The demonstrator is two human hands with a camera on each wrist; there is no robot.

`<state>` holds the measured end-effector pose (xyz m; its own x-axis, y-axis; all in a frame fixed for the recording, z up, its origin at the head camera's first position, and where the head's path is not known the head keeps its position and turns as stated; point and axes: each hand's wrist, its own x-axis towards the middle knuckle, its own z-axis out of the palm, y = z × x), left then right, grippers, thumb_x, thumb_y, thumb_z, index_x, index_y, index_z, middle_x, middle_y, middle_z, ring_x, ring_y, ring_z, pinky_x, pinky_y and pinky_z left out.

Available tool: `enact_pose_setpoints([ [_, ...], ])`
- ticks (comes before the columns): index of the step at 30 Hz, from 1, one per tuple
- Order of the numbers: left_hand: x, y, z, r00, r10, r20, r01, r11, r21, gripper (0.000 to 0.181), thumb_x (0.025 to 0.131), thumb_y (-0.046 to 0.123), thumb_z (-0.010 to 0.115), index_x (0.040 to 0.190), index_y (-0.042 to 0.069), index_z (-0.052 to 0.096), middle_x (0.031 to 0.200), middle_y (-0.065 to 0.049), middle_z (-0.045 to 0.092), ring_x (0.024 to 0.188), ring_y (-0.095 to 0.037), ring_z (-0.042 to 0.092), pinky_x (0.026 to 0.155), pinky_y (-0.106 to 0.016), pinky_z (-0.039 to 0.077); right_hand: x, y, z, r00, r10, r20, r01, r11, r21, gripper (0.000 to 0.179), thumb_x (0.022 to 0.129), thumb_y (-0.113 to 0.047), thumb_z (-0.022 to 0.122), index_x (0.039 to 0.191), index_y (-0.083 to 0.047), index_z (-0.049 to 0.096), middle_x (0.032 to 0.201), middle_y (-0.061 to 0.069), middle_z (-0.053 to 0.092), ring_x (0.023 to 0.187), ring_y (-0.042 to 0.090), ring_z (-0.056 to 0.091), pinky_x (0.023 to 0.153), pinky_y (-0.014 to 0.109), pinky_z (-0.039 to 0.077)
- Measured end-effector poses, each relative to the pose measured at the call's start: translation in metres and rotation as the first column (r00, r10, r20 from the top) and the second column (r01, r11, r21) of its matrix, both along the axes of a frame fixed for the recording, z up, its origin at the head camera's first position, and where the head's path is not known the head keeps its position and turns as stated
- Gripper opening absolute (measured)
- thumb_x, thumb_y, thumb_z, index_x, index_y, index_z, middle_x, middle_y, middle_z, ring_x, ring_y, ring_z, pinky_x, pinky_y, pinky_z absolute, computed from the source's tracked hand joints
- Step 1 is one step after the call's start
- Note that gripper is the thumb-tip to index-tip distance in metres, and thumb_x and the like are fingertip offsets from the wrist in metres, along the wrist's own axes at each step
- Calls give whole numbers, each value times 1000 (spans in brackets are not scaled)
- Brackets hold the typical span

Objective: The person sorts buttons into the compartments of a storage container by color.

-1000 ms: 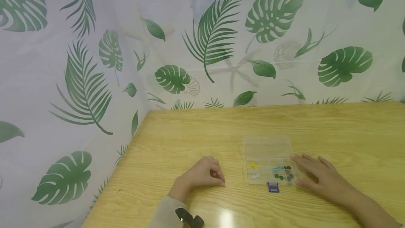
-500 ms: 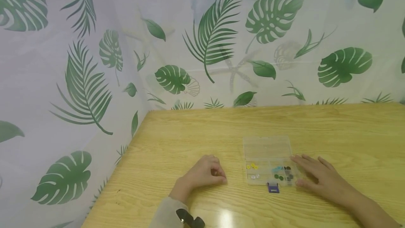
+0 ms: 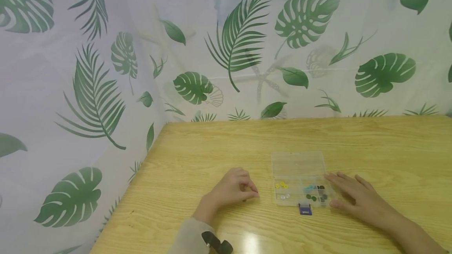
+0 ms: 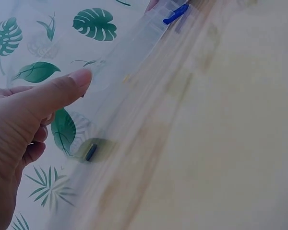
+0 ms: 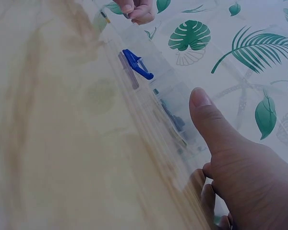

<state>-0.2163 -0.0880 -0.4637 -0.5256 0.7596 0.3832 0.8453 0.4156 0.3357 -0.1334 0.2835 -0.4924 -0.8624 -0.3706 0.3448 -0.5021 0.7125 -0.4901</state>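
A clear plastic compartment box (image 3: 298, 163) lies on the table with its lid laid back and its blue-purple latch (image 3: 305, 209) facing me. Inside are small yellow pieces (image 3: 282, 185), clear ones (image 3: 284, 197), light blue ones (image 3: 310, 187), dark green ones (image 3: 311, 197) and blackish round ones (image 3: 320, 187). Left of the box, my left hand (image 3: 231, 189) pinches a tiny dark piece (image 5: 126, 16) between thumb and finger, mostly hidden. Below that hand, another small dark piece (image 4: 90, 152) is on the table. My right hand (image 3: 360, 197) rests with extended fingers at the box's right side.
The wooden table (image 3: 219, 144) runs back to a leaf-printed curtain (image 3: 247, 50), which also hangs along the left side. A black strap (image 3: 217, 243) is around the left sleeve.
My left hand has shifted slightly right and away from me, towards the box, exposing a small dark piece on the table beneath it. The right hand and box stay put.
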Motion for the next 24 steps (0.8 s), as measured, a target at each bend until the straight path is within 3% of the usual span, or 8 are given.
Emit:
enact_pose_setpoints([
  [8,-3,20,1,993,-56,-102,62,997,53,10,75,27,80,75,20,72,65,12,50,67,-3,40,73,-15,33,1,-1,-1,1000,5,16,-5,1000,-15,67,85,-24,69,145,-18,38,138,21,47,137,-2,17,111,60,3],
  [14,-4,36,2,984,-94,-151,105,992,65,11,74,27,81,74,21,72,64,11,51,67,-2,41,74,-14,33,1,1,-1,1000,5,28,-5,1000,-17,67,86,-24,68,145,-18,38,139,21,46,138,0,18,110,61,3],
  [17,-4,44,3,976,-119,-183,133,989,67,11,74,28,81,74,21,73,65,12,52,67,-2,42,74,-14,33,1,1,-1,999,-1,33,1,1000,-7,67,86,-24,68,145,-18,38,140,21,46,140,16,26,111,60,3],
  [20,-4,53,4,974,-133,-183,148,987,70,12,73,28,82,75,21,73,65,11,53,66,-1,42,74,-13,32,1,0,-1,1000,-4,26,4,1000,-5,67,86,-24,68,145,-18,38,139,20,47,138,24,31,111,59,3],
  [24,-3,66,5,977,-115,-181,127,990,56,12,73,30,82,75,22,73,65,12,52,67,-2,41,75,-14,30,1,-1,-2,1000,-1,7,1,1000,-5,68,85,-24,68,145,-18,38,139,21,47,139,16,27,112,57,2],
])
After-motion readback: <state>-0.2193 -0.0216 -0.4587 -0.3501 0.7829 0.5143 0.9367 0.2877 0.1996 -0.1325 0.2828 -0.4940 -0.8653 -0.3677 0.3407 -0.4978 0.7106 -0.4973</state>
